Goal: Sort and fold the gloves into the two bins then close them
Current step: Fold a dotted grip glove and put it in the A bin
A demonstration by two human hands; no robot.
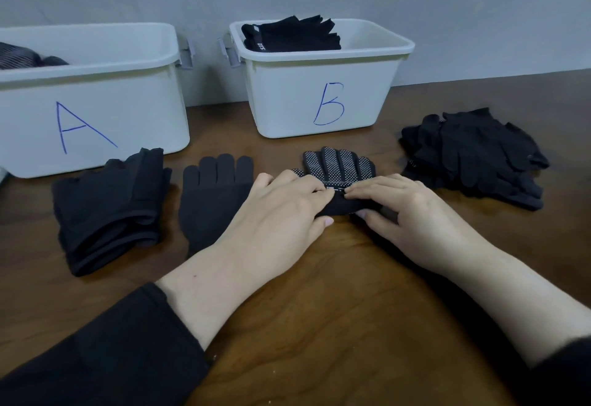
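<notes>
A black glove with white grip dots (340, 164) lies on the brown table in front of bin B (319, 98), its cuff folded up over the palm. My left hand (281, 210) and my right hand (406, 210) both pinch the folded cuff, thumbs under the fold and fingers on top. A plain black glove (211, 191) lies flat just left of my left hand. Further left sits a stack of folded black fingerless gloves (108, 210). Bin A (96, 111) stands at the back left with dark gloves inside. Bin B holds folded black gloves (291, 34).
A loose pile of unsorted black gloves (476, 156) lies on the table to the right of bin B. Both bins are open, with grey latch clips (188, 53) on their sides. A grey wall stands right behind the bins.
</notes>
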